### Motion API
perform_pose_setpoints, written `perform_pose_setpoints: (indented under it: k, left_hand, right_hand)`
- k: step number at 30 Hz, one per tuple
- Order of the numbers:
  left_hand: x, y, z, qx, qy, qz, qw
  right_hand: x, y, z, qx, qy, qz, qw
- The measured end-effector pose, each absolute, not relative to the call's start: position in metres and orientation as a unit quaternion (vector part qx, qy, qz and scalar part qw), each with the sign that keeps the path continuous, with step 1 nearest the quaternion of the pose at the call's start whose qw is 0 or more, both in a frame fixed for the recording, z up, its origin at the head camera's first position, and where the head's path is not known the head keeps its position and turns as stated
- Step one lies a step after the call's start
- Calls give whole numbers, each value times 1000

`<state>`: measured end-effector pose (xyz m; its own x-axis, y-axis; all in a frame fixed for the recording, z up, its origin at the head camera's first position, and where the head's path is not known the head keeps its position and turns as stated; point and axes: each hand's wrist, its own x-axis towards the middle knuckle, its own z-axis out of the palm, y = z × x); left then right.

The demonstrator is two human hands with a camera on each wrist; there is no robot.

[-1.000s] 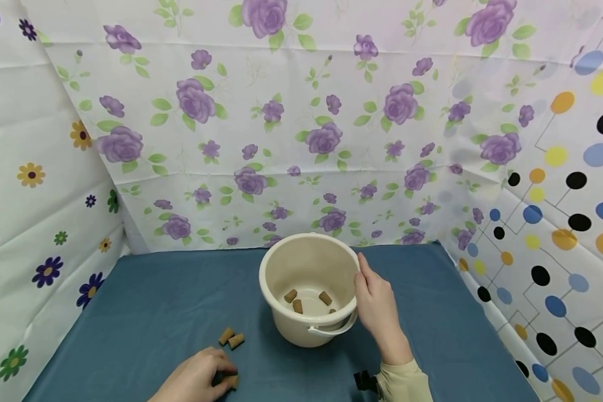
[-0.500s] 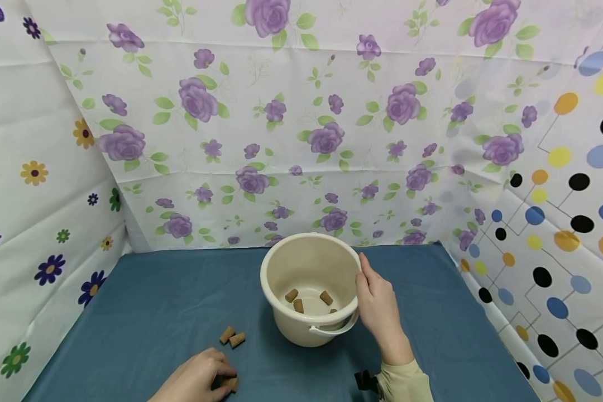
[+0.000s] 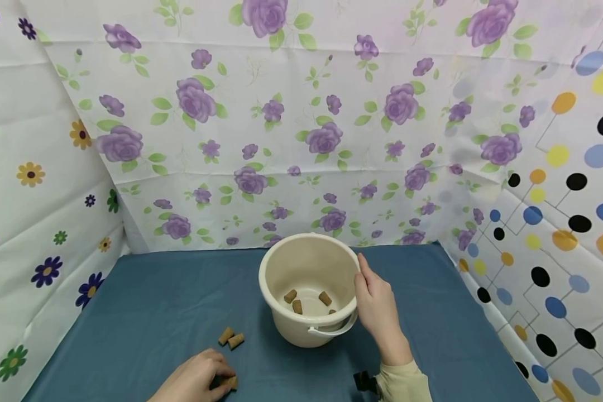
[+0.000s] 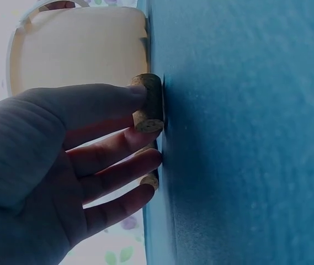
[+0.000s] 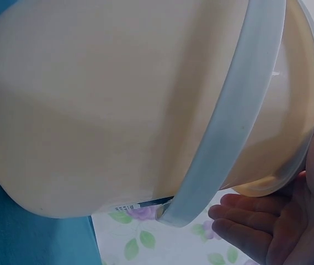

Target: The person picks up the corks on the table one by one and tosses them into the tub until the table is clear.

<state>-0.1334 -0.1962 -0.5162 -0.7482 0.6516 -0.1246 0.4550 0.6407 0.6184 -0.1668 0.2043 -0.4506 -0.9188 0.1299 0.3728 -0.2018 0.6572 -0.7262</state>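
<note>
A cream plastic bucket (image 3: 291, 329) stands upright on the blue cloth, its pale handle (image 3: 331, 331) hanging down on the near side. Several corks (image 3: 325, 298) lie on its floor. My right hand (image 3: 379, 307) holds the bucket's rim at the right; in the right wrist view its fingers (image 5: 250, 226) extend below the rim, and the thumb's grip is partly out of frame. Low and left, my left hand (image 3: 193, 377) pinches a cork (image 4: 148, 102) at the cloth, the thumb on its side. Two more corks (image 3: 236, 341) lie just beyond that hand.
Blue cloth (image 3: 181, 296) covers the table. A floral sheet (image 3: 281, 139) hangs behind it. Patterned sheets also rise along the left (image 3: 30, 223) and right (image 3: 558, 234) sides. A black strap piece (image 3: 364, 382) sits by the right sleeve (image 3: 404, 382).
The left fingers have shifted very slightly about the cork. The bucket, the right hand and the other corks stay in place.
</note>
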Motion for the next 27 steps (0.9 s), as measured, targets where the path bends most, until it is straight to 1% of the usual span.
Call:
perform_pose_setpoints:
  k: [5, 10, 18, 27]
  left_hand:
    - [-132, -198, -518, 304, 885, 307, 175]
    - [-133, -198, -517, 300, 883, 320, 166]
    - [-135, -197, -515, 280, 884, 331, 175]
    - [-136, -199, -511, 295, 881, 335, 157]
  right_hand:
    - [-166, 204, -454, 23, -887, 417, 197]
    - [-168, 204, -453, 27, -886, 416, 201]
    - [-169, 205, -452, 26, -889, 413, 198]
    - [-168, 205, -452, 19, -888, 414, 198]
